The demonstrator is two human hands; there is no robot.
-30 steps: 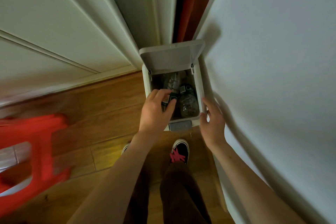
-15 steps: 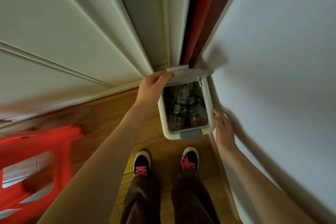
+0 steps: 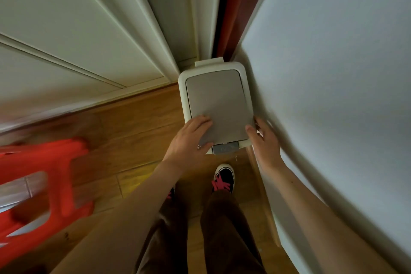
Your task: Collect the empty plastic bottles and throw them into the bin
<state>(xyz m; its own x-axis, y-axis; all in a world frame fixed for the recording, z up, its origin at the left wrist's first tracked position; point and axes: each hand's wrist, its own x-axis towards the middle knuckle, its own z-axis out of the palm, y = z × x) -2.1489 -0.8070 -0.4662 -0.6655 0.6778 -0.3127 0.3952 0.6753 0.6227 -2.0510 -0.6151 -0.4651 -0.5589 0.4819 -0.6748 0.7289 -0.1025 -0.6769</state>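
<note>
The white bin [image 3: 182,87] stands on the floor in a corner, with its grey lid [image 3: 218,104] down flat. The plastic bottles are hidden inside it. My left hand [image 3: 189,138] lies on the lid's front left corner with the fingers spread. My right hand [image 3: 265,142] clasps the bin's front right corner, thumb on the lid's edge and fingers down the side against the wall. A grey latch button [image 3: 225,148] shows at the front rim between my hands.
A white wall [image 3: 333,73] runs close along the bin's right side. White panelled doors [image 3: 66,29] stand behind and to the left. A red plastic stool [image 3: 51,173] sits on the wooden floor [image 3: 133,129] at the left. My shoe [image 3: 223,177] is just before the bin.
The lid was up with bottles visible inside. My left hand took the lid's edge and brought it down, and now the lid is flat under that hand. My right hand stayed at the bin's right side.
</note>
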